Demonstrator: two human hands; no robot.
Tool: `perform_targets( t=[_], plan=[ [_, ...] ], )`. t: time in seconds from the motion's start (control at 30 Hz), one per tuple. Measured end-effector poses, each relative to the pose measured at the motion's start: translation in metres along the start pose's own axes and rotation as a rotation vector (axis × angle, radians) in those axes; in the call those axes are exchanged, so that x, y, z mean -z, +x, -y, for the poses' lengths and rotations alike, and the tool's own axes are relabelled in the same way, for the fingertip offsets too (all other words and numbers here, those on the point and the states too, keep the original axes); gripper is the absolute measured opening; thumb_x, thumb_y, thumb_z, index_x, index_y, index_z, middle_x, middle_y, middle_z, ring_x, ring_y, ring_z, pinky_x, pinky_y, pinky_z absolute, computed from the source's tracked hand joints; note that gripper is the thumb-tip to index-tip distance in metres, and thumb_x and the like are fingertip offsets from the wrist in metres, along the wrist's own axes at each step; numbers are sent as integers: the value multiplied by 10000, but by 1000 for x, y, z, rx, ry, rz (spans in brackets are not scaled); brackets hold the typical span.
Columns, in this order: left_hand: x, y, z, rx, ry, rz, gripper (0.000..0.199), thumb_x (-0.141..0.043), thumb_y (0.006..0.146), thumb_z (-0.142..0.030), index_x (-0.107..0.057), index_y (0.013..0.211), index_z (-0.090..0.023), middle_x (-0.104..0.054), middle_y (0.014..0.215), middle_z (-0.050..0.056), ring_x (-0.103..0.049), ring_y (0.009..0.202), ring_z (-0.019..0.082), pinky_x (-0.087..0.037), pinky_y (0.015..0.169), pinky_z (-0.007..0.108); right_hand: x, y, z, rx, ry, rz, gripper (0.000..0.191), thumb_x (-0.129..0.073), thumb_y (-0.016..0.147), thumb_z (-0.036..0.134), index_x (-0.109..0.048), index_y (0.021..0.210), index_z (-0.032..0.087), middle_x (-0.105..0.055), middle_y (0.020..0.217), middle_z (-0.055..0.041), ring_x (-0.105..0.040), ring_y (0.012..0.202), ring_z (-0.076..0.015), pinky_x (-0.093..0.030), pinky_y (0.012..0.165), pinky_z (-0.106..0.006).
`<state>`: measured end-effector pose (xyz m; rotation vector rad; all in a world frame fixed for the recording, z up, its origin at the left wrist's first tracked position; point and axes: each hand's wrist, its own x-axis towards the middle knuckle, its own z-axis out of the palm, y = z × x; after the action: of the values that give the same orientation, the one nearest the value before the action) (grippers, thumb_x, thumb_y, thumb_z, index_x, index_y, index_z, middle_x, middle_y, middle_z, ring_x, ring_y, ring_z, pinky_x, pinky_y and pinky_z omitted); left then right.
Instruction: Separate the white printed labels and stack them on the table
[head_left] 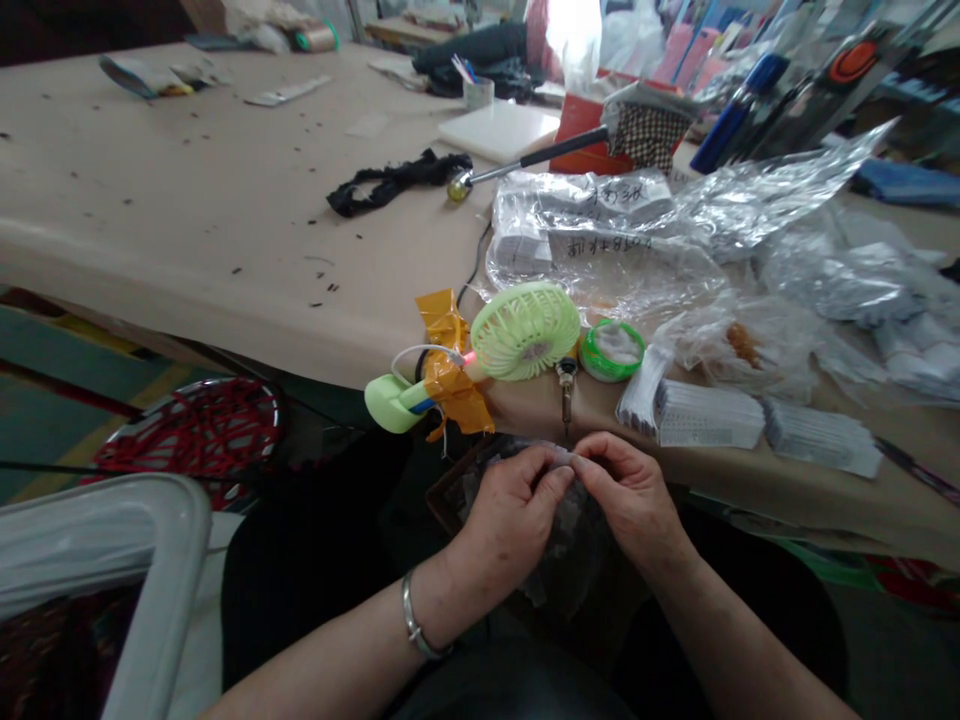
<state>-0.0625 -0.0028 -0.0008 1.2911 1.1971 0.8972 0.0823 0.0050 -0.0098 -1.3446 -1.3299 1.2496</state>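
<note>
Both my hands meet fingertip to fingertip over my lap, just off the table's front edge. My left hand (517, 510), with a metal bangle at its wrist, is closed in a pinch. My right hand (634, 500) pinches at the same spot. Whatever sits between the fingers is too small to make out. Beneath them is a container with clear plastic scraps (566, 555), partly hidden by my hands. Right above my fingertips, a thin pointed tool (566, 395) lies at the table edge. A green handheld fan (525, 330) is fixed beside it with brown tape (454, 385).
Right of the fan are a green-rimmed tub (613, 350), stacks of white labels (709, 413) and clear plastic bags (600, 230). Farther back lie a black cloth strip (397, 180) and a metal-and-black rod (532, 160). A white bin (176, 560) stands at lower left.
</note>
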Motion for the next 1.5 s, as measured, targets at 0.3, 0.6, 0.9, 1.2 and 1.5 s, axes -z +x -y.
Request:
perform_targets(
  t=[0.3, 0.6, 0.9, 1.2, 1.5],
  plan=[
    [8, 10, -6, -127, 196, -99, 203, -501, 875, -265, -663, 774, -195, -629, 680, -7, -555, 633, 127, -388, 609, 226, 0, 7, 5, 131, -189, -19, 131, -573, 825, 258, -601, 724, 179, -546, 617, 32, -484, 579, -99, -388, 549, -206],
    [9, 13, -5, -184, 284, -108, 226, -477, 899, -266, -657, 790, -186, -634, 688, -7, -551, 620, 111, -385, 603, 210, 0, 10, 4, 229, -262, -49, 116, -560, 835, 226, -598, 732, 186, -552, 624, 30, -501, 587, -101, -407, 566, -210],
    [10, 16, -4, -211, 318, -109, 237, -475, 907, -259, -651, 771, -181, -616, 670, -17, -546, 613, 101, -386, 595, 198, 0, 12, 6, 245, -274, -46, 109, -544, 838, 208, -596, 745, 188, -572, 639, 26, -526, 608, -106, -418, 590, -217],
    [9, 19, -1, -239, 319, -141, 210, -496, 889, -204, -645, 744, -175, -611, 652, -30, -542, 599, 88, -378, 581, 190, 1, 12, -2, 247, -241, -60, 123, -567, 865, 255, -613, 771, 190, -574, 643, 31, -521, 607, -101, -421, 588, -213],
    [14, 2, 16, -113, 286, -80, 243, -476, 895, -246, -672, 768, -179, -655, 680, 8, -595, 639, 128, -441, 609, 215, 26, -20, 33, 514, -519, 41, 65, -557, 874, 161, -611, 870, 198, -628, 719, 22, -589, 629, -93, -465, 582, -190]
  ],
)
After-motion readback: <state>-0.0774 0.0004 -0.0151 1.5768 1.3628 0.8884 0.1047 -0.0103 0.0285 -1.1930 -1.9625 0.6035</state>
